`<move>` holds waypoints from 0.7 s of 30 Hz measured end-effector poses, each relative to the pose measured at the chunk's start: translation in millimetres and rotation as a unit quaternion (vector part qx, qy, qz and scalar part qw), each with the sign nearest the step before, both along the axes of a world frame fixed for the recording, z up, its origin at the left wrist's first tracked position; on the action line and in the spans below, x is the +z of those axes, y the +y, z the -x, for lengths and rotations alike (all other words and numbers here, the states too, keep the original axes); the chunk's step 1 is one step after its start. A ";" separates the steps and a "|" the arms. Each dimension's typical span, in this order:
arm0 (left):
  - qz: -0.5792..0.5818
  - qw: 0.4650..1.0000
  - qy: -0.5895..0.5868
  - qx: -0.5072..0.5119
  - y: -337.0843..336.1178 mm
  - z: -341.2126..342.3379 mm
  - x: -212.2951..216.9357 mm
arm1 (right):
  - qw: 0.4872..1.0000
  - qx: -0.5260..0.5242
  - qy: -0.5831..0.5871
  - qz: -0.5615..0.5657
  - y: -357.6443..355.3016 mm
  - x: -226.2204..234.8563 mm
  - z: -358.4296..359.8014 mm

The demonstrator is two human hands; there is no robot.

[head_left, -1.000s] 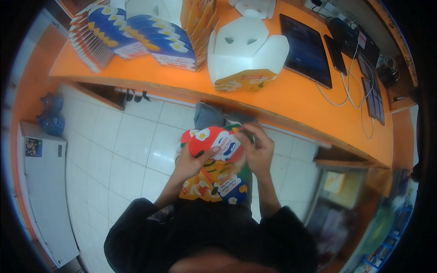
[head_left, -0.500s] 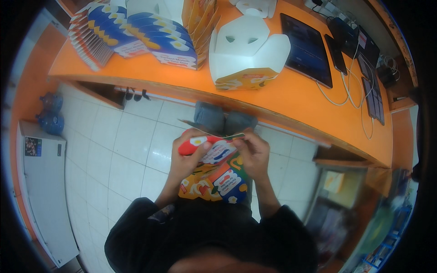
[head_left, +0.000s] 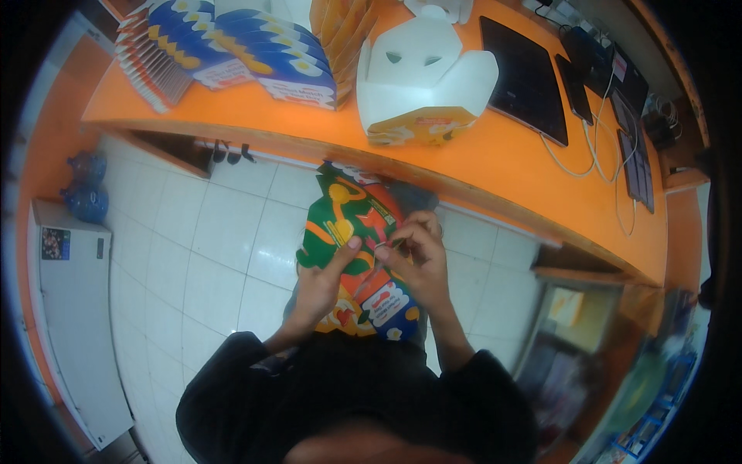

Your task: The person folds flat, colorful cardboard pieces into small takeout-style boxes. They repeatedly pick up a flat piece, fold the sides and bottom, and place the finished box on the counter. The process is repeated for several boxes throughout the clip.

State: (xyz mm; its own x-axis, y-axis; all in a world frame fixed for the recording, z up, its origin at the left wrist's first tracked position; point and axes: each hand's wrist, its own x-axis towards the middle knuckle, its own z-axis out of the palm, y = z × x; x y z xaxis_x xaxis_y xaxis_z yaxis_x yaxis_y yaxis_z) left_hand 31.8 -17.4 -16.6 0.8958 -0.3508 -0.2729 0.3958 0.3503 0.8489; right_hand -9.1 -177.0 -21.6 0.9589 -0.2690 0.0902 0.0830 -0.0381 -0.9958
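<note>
Open tiled floor point(head_left: 201, 255) toward nine o'clock of the hands. Blocked at twelve o'clock by the orange tabletop point(head_left: 495, 166), crowded with a white carton point(head_left: 421, 85), stacked booklets point(head_left: 232, 46) and tablets point(head_left: 525, 81).

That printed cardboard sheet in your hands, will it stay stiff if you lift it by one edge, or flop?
The printed cardboard sheet looks thin and flat, so it probably bends under its own span. Left hand and right hand both grip it, hinting it needs support. Its glossy print may be slightly slippery; likely light.
</note>
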 end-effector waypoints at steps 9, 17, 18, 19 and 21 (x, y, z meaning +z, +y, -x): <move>0.006 0.999 0.023 0.030 -10.0 23.6 -0.8 | 0.968 -0.030 -0.024 -0.248 18.7 -8.7 1.5; 0.012 0.996 -0.009 -0.086 13.3 13.3 -16.1 | 0.961 0.079 0.085 -0.252 -5.2 -5.6 -0.5; 0.000 0.994 -0.011 -0.105 15.9 12.5 -18.9 | 0.963 0.087 0.089 -0.241 -6.6 -6.9 -2.1; -0.002 0.992 -0.020 -0.123 18.2 11.4 -21.5 | 0.962 0.099 0.096 -0.237 -7.8 -8.5 -3.4; -0.005 0.988 0.000 -0.153 21.3 10.5 -25.1 | 0.962 0.118 0.108 -0.220 -9.8 -11.5 -5.7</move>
State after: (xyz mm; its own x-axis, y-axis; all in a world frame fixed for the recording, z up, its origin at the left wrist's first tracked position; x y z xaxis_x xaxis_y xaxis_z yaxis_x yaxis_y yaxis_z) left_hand 21.3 3.9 -41.7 0.7488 -0.6019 -0.2775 0.4813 0.2059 0.8521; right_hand -3.4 -186.8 -33.1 0.9814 -0.0075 -0.1920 -0.1742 0.3865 -0.9057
